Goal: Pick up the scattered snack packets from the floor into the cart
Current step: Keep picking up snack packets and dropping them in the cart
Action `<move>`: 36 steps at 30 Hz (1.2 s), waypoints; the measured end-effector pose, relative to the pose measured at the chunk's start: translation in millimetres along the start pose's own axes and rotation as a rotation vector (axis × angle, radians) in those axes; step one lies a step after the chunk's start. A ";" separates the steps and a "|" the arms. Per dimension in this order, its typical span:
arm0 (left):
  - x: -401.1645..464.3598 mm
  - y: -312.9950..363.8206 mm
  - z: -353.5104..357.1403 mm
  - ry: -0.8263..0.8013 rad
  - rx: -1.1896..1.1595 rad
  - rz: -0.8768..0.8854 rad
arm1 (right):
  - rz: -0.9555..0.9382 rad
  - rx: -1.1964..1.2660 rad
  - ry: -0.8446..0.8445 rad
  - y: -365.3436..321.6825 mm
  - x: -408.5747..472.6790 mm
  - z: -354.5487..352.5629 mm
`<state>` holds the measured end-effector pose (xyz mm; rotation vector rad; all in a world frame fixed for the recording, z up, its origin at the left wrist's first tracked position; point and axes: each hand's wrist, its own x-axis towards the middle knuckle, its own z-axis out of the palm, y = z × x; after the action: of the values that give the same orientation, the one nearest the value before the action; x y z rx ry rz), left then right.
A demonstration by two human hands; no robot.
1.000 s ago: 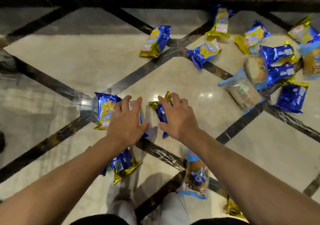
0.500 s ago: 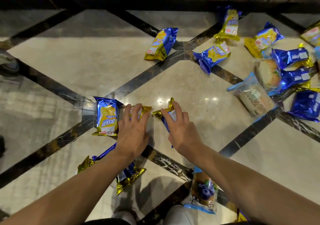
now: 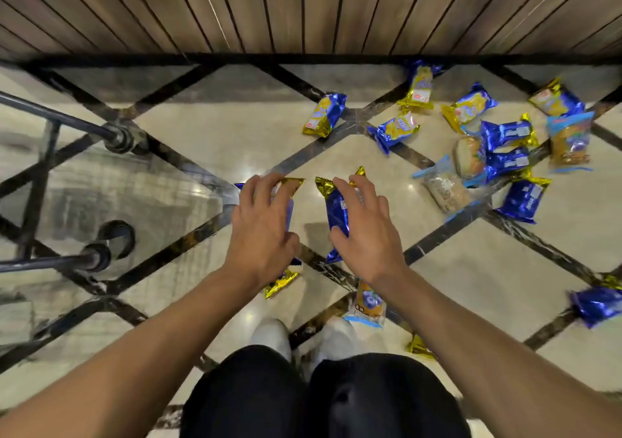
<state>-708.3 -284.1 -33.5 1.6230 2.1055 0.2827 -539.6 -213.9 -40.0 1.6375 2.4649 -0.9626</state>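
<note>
Now left hand (image 3: pixel 261 235) grip holds gold-edged packet (image 3: pixel 289 183); right hand (image 3: pixel 365 235) grip holds blue packet (image 3: pixel 336 212).

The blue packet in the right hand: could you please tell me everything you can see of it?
The blue packet is a shiny foil wrapper with crimped gold ends, one pointing up-left, the lower tip blue. A small white label shows on its face. It lies lengthwise under the right hand, whose fingers curl over it and thumb presses its lower left side. Whether it is off the floor cannot be told.
</note>
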 end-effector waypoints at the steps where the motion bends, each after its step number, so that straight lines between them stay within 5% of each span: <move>1: -15.5 16.3 -31.9 0.010 -0.018 -0.011 | -0.003 0.007 -0.001 -21.8 -18.4 -28.5; 9: -136.4 133.3 -303.1 0.138 -0.123 -0.192 | -0.067 -0.010 0.020 -194.9 -153.5 -266.6; 15: -192.5 173.9 -424.8 0.257 -0.115 -0.318 | -0.079 0.142 0.109 -291.8 -200.3 -359.0; 23: -259.0 160.8 -496.7 0.497 -0.123 -0.500 | -0.302 0.178 0.068 -396.7 -221.0 -372.4; 36: -362.5 13.8 -586.1 0.651 -0.228 -0.640 | -0.461 0.111 0.019 -582.6 -248.4 -301.5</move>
<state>-905.3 -557.4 567.9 0.7022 2.7993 0.8746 -828.7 -414.8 566.7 1.1170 2.9177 -1.1446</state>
